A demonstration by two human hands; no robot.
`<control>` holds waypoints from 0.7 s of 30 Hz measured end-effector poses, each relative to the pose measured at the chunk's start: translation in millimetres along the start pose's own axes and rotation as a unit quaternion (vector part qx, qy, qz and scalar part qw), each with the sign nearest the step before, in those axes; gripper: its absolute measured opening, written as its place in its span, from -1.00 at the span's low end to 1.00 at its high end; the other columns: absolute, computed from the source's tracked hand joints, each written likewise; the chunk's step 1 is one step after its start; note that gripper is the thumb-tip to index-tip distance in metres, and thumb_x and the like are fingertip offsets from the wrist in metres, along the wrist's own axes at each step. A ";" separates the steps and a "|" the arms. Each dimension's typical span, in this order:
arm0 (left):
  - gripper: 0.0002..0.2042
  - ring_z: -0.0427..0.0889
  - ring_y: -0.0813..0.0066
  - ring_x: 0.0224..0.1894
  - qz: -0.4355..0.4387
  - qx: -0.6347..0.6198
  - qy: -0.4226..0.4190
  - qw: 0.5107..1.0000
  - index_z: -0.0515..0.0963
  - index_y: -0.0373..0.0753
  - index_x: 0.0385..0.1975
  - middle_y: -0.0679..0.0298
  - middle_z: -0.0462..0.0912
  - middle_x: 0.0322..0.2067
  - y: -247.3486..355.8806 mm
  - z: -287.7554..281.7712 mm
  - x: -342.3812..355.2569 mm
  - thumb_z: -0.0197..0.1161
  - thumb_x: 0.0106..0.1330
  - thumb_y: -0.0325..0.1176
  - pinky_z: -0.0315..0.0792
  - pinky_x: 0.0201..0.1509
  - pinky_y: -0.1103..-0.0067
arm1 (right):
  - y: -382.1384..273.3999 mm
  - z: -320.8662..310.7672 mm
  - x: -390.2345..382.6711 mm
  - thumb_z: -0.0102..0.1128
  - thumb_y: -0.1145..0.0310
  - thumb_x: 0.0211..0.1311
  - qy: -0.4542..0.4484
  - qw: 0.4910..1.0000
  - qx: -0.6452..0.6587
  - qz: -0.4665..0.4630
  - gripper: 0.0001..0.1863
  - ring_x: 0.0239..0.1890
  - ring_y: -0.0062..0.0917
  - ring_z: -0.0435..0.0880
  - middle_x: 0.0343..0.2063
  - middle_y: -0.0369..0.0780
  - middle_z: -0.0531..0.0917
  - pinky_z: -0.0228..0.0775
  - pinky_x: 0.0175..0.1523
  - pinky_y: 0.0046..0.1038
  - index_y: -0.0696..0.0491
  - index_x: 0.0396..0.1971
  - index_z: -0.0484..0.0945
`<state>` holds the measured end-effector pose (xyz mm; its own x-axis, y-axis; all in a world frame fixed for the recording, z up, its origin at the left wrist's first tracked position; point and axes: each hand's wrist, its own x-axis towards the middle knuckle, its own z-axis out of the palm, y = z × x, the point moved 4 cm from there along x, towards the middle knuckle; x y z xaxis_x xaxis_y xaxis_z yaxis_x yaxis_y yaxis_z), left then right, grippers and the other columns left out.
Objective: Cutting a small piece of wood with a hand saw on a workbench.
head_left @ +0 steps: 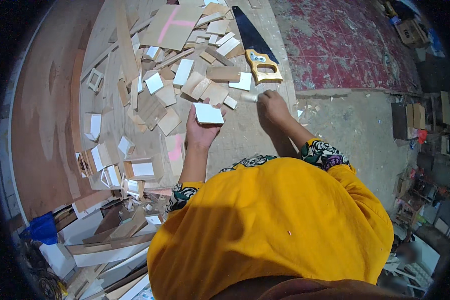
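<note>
My left hand (pixel 201 129) holds a small wooden block with a white face (pixel 208 114), its white side turned up and my fingers around its edges. Over the right side of the worktable, my right hand (pixel 274 106) is closed, fingers bent together. At its fingertips is a small whitish thing (pixel 250 98), blurred, whose kind I cannot make out. A little white-faced offcut (pixel 230 102) lies between the two hands. Beyond my right hand rests a handsaw with a black blade and yellow handle (pixel 263 66).
Many wood offcuts (pixel 195 86) are heaped across the far and left parts of the worktable (pixel 235 132). A flat board with a pink mark (pixel 171 26) lies at the back. Small box-like wooden pieces (pixel 141 169) stand at left. Scrap boards (pixel 107 250) pile up at lower left.
</note>
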<state>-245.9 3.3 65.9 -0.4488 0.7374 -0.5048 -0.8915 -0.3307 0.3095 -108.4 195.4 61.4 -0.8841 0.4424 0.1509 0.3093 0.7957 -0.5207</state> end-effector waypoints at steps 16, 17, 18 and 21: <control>-0.66 0.52 0.30 -0.15 0.050 0.083 0.007 0.995 0.45 -0.17 -0.15 0.20 0.52 -0.24 -21.8 2.2 -12.4 0.20 0.20 -0.09 0.44 -0.07 0.32 | -125.3 -13.1 8.9 0.28 0.27 -0.03 -0.034 0.943 0.274 -0.184 -0.60 -0.26 -0.18 0.58 -0.31 -0.04 0.58 0.43 -0.20 -0.31 0.10 -0.14 0.51; -0.66 0.51 0.31 -0.15 0.065 0.084 0.033 0.994 0.45 -0.15 -0.17 0.22 0.51 -0.24 -20.7 1.1 -14.6 0.22 0.19 -0.09 0.44 -0.07 0.32 | -126.1 -14.1 8.6 0.28 0.27 -0.03 -0.038 0.942 0.274 -0.191 -0.60 -0.26 -0.18 0.58 -0.31 -0.04 0.58 0.43 -0.20 -0.31 0.10 -0.14 0.51; -0.67 0.50 0.31 -0.16 0.079 0.085 0.060 0.991 0.44 -0.14 -0.19 0.23 0.49 -0.24 -19.4 0.0 -16.9 0.25 0.17 -0.08 0.44 -0.07 0.32 | -122.7 -13.0 9.7 0.24 0.31 0.01 -0.070 0.947 0.272 -0.157 -0.64 -0.29 -0.17 0.59 -0.34 -0.01 0.57 0.44 -0.22 -0.31 0.13 -0.16 0.50; -0.68 0.46 0.34 -0.12 0.116 0.111 0.039 0.986 0.38 -0.13 -0.15 0.25 0.46 -0.17 -14.8 8.1 -23.9 0.24 0.19 -0.16 0.42 -0.04 0.33 | -111.3 -10.8 15.8 0.18 0.38 0.07 -0.119 0.955 0.260 -0.078 -0.71 -0.34 -0.18 0.61 -0.39 0.05 0.56 0.46 -0.28 -0.33 0.19 -0.20 0.49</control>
<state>-221.5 -4.6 79.9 -0.6498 0.6072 -0.4572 -0.7331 -0.3418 0.5880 -153.0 118.3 130.8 -0.9789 0.1799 0.0970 0.0069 0.5030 -0.8643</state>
